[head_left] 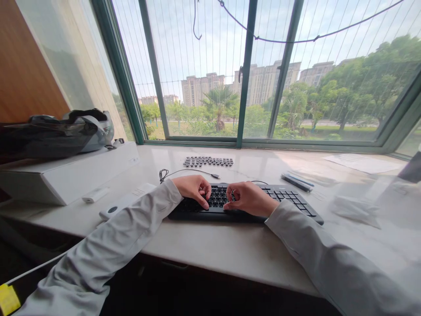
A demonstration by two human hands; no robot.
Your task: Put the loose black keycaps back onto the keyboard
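A black keyboard (286, 197) lies on the white counter, its middle keys bare of caps and showing square switches, while the caps on the right side are in place. Over the left part of it is my left hand (193, 189), fingers curled and thumb tip low at the front rows. My right hand (248, 197) is curled the same way just right of the bare switches, its thumb at the front row. Anything small between the fingertips of either hand is hidden. Behind the keyboard, loose black keycaps (208, 161) are laid out in rows.
A cable with a plug (215, 176) lies behind my left hand. Dark stick-like items (296, 182) and a clear plastic bag (355, 208) are at right, near a paper sheet (362, 163). A white box (66, 175) carries a dark bag; a power strip (113, 210) lies by my left sleeve.
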